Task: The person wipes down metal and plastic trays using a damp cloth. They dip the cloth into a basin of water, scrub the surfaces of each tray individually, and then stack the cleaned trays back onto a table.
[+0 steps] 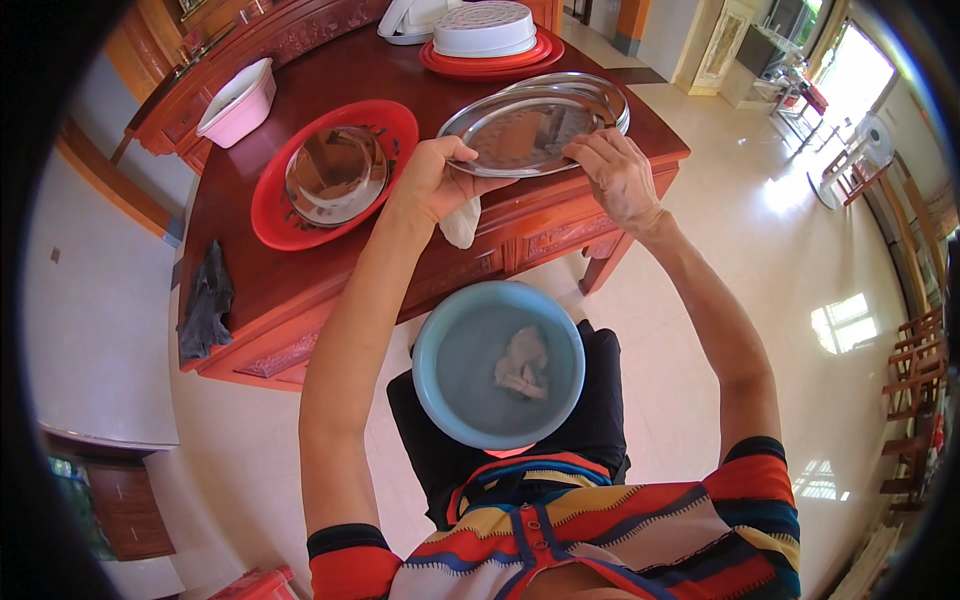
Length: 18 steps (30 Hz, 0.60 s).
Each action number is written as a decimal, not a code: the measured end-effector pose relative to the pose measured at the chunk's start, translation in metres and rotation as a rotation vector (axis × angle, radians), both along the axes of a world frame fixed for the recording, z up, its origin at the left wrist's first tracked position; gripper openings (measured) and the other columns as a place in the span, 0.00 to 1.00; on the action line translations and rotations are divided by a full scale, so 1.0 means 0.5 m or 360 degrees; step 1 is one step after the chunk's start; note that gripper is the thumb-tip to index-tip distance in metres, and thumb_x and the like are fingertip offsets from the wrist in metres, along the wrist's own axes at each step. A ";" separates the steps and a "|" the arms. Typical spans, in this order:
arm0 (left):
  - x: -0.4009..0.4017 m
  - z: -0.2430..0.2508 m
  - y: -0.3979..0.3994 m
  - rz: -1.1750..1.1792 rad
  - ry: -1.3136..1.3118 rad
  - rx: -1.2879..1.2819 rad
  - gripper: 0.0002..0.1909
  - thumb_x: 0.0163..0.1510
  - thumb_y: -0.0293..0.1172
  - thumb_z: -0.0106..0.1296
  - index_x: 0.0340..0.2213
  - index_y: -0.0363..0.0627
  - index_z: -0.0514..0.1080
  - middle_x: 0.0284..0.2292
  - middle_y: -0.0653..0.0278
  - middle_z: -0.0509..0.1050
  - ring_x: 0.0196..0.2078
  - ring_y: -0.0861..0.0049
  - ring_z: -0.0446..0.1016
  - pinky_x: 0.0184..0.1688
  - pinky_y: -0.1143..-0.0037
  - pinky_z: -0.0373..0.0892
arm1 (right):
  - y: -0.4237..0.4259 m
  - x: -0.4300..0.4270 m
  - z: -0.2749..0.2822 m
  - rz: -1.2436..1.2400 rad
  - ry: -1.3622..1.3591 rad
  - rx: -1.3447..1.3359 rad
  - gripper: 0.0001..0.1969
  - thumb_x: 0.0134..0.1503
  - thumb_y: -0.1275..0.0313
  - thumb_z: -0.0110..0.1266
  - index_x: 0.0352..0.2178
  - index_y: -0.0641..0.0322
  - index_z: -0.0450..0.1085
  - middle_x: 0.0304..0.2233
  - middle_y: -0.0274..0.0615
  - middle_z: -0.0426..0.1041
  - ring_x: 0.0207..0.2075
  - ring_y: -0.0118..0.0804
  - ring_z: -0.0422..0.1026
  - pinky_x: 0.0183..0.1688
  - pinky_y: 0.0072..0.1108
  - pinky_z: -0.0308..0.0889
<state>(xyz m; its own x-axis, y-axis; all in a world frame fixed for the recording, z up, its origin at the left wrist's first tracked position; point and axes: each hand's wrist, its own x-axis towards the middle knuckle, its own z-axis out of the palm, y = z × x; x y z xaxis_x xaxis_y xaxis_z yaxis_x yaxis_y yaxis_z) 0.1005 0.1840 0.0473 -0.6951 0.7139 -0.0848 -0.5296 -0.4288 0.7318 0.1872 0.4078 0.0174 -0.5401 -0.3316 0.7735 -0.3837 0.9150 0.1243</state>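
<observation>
My left hand [442, 176] grips the left rim of an oval stainless steel tray [525, 139], thumb on top. A white cloth [460, 223] hangs below that hand. At the tray's right edge, the fingers of my right hand [619, 176] are closed on the rim. Behind it lie more metal trays [619, 97] near the table's right side. A light blue basin [427, 375] of water is below, at my lap, with a pale cloth [523, 364] in the water.
The dark red wooden table [277, 300] carries a red oval tray [270, 217] holding a steel bowl [337, 169], a pink basin [238, 105], a white colander [484, 34] on red plates [551, 56], and a dark cloth [206, 307] over its left edge.
</observation>
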 end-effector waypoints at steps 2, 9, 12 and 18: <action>-0.001 0.001 0.007 -0.0004 0.0005 -0.0002 0.26 0.40 0.19 0.38 0.45 0.28 0.58 0.45 0.46 0.63 0.47 0.55 0.65 0.49 0.59 0.65 | 0.005 -0.008 -0.005 0.0009 0.0009 -0.0020 0.15 0.36 0.84 0.52 0.30 0.59 0.68 0.32 0.37 0.71 0.35 0.37 0.68 0.38 0.24 0.66; -0.025 -0.025 0.021 0.0167 -0.0055 0.0046 0.19 0.51 0.28 0.42 0.43 0.29 0.59 0.44 0.45 0.63 0.47 0.55 0.65 0.48 0.58 0.66 | 0.009 -0.028 -0.009 -0.0014 -0.0018 -0.0054 0.15 0.35 0.85 0.51 0.29 0.60 0.68 0.30 0.36 0.70 0.33 0.37 0.67 0.37 0.24 0.67; -0.028 -0.041 0.023 0.0264 -0.0130 0.0081 0.19 0.54 0.33 0.43 0.43 0.31 0.59 0.42 0.45 0.64 0.45 0.54 0.66 0.46 0.56 0.67 | 0.018 -0.035 -0.014 -0.0031 -0.0008 -0.0022 0.15 0.35 0.85 0.51 0.30 0.60 0.67 0.31 0.36 0.70 0.33 0.37 0.67 0.37 0.24 0.66; -0.016 -0.046 0.018 0.0342 0.0262 -0.0343 0.22 0.53 0.30 0.45 0.46 0.31 0.54 0.32 0.49 0.68 0.32 0.60 0.73 0.35 0.63 0.73 | 0.056 -0.059 -0.030 -0.0057 -0.0073 -0.0028 0.16 0.36 0.85 0.49 0.31 0.61 0.67 0.32 0.38 0.70 0.35 0.39 0.66 0.39 0.27 0.66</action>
